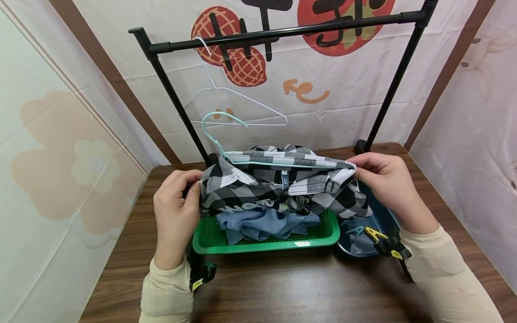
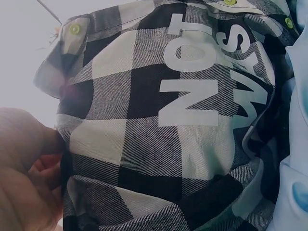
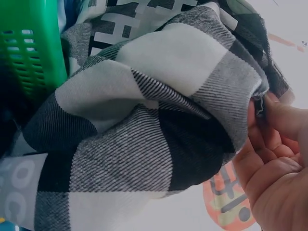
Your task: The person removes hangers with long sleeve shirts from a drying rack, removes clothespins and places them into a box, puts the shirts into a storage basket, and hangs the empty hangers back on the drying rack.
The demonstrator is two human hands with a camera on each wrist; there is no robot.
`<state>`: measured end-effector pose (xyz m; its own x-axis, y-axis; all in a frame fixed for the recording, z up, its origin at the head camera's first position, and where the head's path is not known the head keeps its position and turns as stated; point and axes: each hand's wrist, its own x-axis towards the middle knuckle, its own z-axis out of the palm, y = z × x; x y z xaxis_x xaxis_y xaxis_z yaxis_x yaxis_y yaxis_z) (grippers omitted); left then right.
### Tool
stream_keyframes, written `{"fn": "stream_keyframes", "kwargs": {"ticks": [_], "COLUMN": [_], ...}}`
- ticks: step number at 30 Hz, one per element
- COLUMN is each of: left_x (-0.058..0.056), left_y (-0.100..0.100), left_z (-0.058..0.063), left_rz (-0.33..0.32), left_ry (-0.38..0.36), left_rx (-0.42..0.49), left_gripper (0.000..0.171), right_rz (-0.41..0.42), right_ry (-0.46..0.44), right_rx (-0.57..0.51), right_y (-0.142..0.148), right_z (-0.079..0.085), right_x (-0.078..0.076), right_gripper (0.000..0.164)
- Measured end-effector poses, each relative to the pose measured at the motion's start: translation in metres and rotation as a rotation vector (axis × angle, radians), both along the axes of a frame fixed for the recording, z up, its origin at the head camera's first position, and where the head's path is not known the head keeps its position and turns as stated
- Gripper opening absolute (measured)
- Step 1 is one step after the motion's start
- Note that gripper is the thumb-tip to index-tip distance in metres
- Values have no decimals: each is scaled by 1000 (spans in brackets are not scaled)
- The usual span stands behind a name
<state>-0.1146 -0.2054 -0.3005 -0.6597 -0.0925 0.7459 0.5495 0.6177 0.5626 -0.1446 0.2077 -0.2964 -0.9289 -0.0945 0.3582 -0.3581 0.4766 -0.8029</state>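
Observation:
A black, white and grey checked shirt [image 1: 242, 193] with white lettering hangs between my hands above a green basket [image 1: 266, 247]. Its left shoulder edge is pinched by my left hand [image 1: 177, 211], thumb against fingers. My right hand [image 1: 385, 186] pinches the collar-side edge at the right. A mint-green hanger [image 1: 210, 130] sits inside the shirt; its hook rises out at the left of the collar. In the left wrist view, the lettered front [image 2: 187, 101] with small green buttons faces the camera. The right wrist view shows a bunched sleeve [image 3: 144, 130] beside my fingers.
Blue cloth [image 1: 266, 224] lies in the basket. A dark blue bin [image 1: 359, 246] at the right holds clothes pegs, one a yellow peg [image 1: 375, 233]. Behind stands a black rack [image 1: 291, 31] with an unloaded white hanger [image 1: 242, 96]. All rests on a wooden table [image 1: 282, 287].

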Motion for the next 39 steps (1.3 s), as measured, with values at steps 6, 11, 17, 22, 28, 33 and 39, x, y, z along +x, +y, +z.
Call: {"fn": "stream_keyframes", "kwargs": {"ticks": [6, 11, 17, 22, 28, 33, 39], "left_x": [0, -2, -2, -3, -3, -3, -1], "left_y": [1, 1, 2, 5, 5, 3, -2], "left_z": [-1, 0, -1, -3, -5, -5, -2], "left_rz": [5, 12, 24, 37, 60, 41, 4], "left_ry": [1, 9, 9, 35, 47, 29, -23], "left_rx": [3, 14, 33, 56, 117, 119, 92], "left_gripper": [13, 11, 11, 11, 6, 6, 7], "right_rz": [45, 52, 103, 182, 199, 155, 122], "right_ry": [-71, -97, -146, -203, -229, -203, -196], "right_rx": [-36, -33, -137, -296, -202, -140, -117], "right_y": [4, 5, 3, 0, -7, -12, -16], "right_z": [-7, -12, -14, -17, -20, -20, -22], "right_x": [-5, -6, -6, -6, -3, -2, -2], "right_gripper": [13, 12, 11, 17, 14, 15, 15]}}
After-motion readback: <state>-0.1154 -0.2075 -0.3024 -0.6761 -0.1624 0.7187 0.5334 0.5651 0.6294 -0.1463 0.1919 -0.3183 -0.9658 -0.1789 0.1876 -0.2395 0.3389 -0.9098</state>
